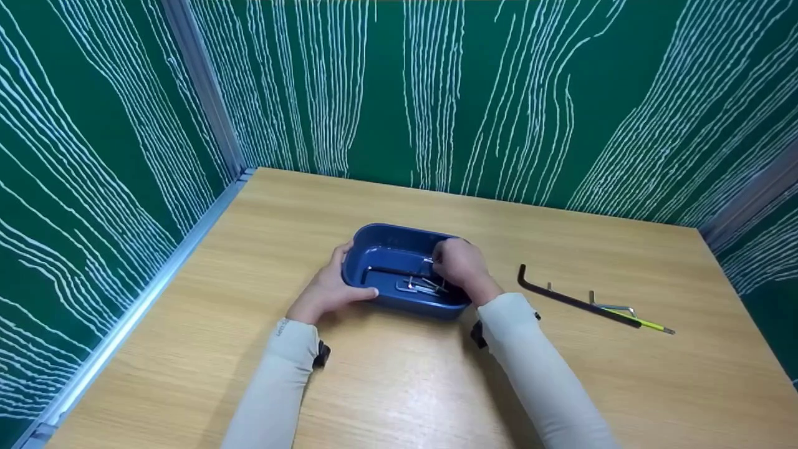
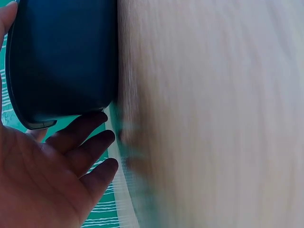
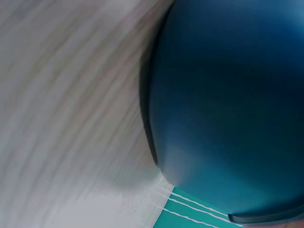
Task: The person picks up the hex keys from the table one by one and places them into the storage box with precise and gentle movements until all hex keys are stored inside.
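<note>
A dark blue plastic tub (image 1: 386, 302) rests on the table, with a long black hex key (image 1: 396, 270) and several small silver hex keys (image 1: 424, 285) on its floor. My left hand (image 1: 330, 284) grips the tub's left end, the thumb over the near rim. In the left wrist view its other fingers (image 2: 97, 142) spread beside the tub's outer wall. My right hand (image 1: 461, 262) reaches over the right end into the tub, fingers bent down. Its fingertips are hidden, with something pale and shiny beside them. The right wrist view shows mostly the tub's outside wall (image 3: 228, 104).
Right of the tub on the wooden table (image 1: 399, 386) lie a large black hex key (image 1: 573, 300), a yellow-green key (image 1: 654, 325) and small silver hex keys (image 1: 614, 307). Green walls (image 1: 386, 93) with white lines stand behind and at the sides.
</note>
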`<state>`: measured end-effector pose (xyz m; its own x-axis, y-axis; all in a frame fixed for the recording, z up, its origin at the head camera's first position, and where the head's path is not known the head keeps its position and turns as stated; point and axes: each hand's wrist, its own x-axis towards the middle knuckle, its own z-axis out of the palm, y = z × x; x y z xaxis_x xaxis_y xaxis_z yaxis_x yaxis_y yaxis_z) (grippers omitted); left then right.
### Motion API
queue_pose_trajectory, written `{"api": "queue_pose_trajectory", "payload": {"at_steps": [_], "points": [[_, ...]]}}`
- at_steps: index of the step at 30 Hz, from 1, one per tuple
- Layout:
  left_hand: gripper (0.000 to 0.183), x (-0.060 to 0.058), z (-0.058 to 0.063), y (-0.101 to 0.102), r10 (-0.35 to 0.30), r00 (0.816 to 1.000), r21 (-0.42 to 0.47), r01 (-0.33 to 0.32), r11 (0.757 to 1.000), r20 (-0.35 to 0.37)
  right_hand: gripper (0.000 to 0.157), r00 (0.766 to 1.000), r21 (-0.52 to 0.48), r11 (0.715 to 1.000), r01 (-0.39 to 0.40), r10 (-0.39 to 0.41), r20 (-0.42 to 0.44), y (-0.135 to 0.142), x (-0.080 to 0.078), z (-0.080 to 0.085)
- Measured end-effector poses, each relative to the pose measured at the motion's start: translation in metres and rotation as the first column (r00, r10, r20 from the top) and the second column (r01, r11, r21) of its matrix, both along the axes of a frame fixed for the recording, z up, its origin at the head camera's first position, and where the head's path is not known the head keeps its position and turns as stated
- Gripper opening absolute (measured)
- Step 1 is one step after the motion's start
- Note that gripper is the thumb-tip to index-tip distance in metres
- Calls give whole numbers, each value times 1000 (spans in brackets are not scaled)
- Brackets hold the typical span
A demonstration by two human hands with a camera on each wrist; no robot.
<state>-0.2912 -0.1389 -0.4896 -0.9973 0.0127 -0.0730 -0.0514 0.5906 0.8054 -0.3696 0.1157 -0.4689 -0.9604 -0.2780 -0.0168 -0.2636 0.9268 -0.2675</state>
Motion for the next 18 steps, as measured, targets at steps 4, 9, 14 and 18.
{"api": "queue_pose_trajectory", "payload": {"at_steps": [4,9,14,18], "points": [[104,0,0,0,2,1000,5,-2,1000,-4,9,1000,52,999,-8,9,-21,-1,-1,-1],[104,0,0,0,-6,1000,12,6,1000,-5,12,1000,97,995,-2,3,-13,-3,-2,-3],[104,0,1,0,-15,1000,12,15,1000,-4,13,1000,130,992,1,0,-13,-4,-3,-4],[104,1,2,0,-17,1000,12,17,1000,6,13,1000,145,989,12,-11,-6,-5,-3,-4]]}}
